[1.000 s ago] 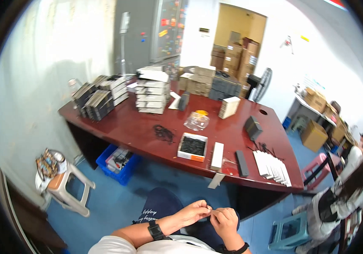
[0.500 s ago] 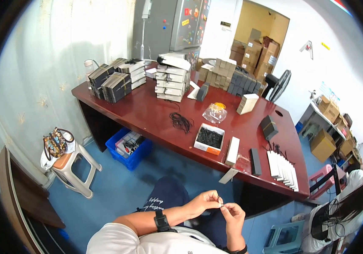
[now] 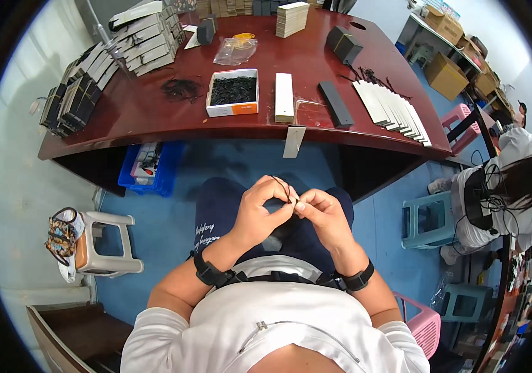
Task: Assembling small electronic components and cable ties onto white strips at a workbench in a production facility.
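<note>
Over my lap, my left hand (image 3: 261,210) and my right hand (image 3: 323,219) meet fingertip to fingertip. Both pinch a thin black cord (image 3: 287,188), which curves up in a loop over the left fingers. Whatever lies right between the fingertips is too small to make out. On the table ahead stands an open white and orange box (image 3: 231,111), filled with small black pieces (image 3: 233,89). To its right lie a long white box (image 3: 283,96) and a dark grey strip-like box (image 3: 335,104). A row of overlapping white flat pieces (image 3: 385,110) fans out farther right.
The red-brown table (image 3: 185,121) spans the front, with a metal bracket (image 3: 293,142) at its near edge. Stacked boxes (image 3: 145,38) and a tangle of black cords (image 3: 181,90) sit at left. A blue crate (image 3: 165,169) is below. At right, a person (image 3: 505,193) sits near a teal stool (image 3: 428,219).
My view has tilted down and shifted, so the table appears higher and more of my lap shows. Both hands still pinch the cord, whose loop shows more clearly over the left fingers.
</note>
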A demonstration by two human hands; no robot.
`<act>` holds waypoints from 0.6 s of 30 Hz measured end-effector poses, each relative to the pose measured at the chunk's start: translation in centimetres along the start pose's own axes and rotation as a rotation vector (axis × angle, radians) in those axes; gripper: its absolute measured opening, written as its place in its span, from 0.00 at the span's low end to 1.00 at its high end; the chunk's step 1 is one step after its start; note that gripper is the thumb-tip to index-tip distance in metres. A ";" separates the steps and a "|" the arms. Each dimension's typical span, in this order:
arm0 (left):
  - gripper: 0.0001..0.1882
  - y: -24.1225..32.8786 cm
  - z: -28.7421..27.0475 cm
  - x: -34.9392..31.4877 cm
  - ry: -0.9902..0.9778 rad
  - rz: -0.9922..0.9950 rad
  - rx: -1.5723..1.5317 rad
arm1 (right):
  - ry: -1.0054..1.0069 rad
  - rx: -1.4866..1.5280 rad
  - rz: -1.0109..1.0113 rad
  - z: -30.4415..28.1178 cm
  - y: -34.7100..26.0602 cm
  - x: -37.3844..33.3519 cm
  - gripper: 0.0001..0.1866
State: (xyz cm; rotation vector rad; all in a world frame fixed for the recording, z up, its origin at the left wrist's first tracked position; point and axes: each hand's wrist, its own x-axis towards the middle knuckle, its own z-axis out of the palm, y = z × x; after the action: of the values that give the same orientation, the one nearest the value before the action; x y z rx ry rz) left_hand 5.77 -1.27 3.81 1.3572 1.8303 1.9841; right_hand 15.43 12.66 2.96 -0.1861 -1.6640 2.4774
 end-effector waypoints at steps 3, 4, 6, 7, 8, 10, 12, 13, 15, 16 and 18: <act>0.09 0.0 0.0 0.0 -0.047 -0.009 0.004 | 0.048 0.085 0.082 -0.5 0.0 0.0 0.04; 0.09 -0.1 0.1 -0.1 -0.059 -0.010 0.006 | 0.054 0.087 0.082 -0.7 0.0 0.0 0.04; 0.09 -0.4 0.2 -0.4 -0.072 -0.063 -0.038 | 0.018 0.078 0.102 -1.0 0.1 -0.2 0.04; 0.09 -0.6 0.2 -0.5 -0.075 -0.096 -0.074 | 0.021 0.083 0.108 -1.1 0.3 -0.3 0.04; 0.09 -0.9 0.2 -0.5 -0.082 -0.110 -0.072 | 0.011 0.074 0.059 -1.2 0.4 -0.3 0.04; 0.10 -1.3 0.3 -0.4 -0.078 -0.202 -0.380 | 0.002 0.068 0.011 -1.4 0.6 -0.5 0.04; 0.10 -1.4 0.2 -0.6 -0.046 -0.265 -0.529 | 0.085 0.052 -0.020 -1.7 0.6 -0.5 0.03; 0.09 -1.3 -0.1 -0.7 -0.026 -0.376 -0.643 | 0.107 0.045 -0.033 -1.9 0.5 -0.5 0.03; 0.07 -1.4 -0.7 -0.7 -0.082 -0.482 -0.853 | 0.095 0.046 -0.031 -2.1 0.6 -0.5 0.03; 0.07 -1.4 -0.8 -0.8 -0.080 -0.496 -0.836 | 0.091 0.048 -0.027 -2.1 0.7 -0.6 0.03; 0.02 -1.5 -0.9 -1.0 -0.109 -0.626 -0.882 | 0.097 0.035 -0.022 -2.3 0.7 -0.8 0.03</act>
State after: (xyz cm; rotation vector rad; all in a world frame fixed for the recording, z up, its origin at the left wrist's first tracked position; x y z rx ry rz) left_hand 5.08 -2.22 2.16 0.5222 0.9152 1.8991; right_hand 16.62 14.30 1.47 -0.2785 -1.5750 2.4382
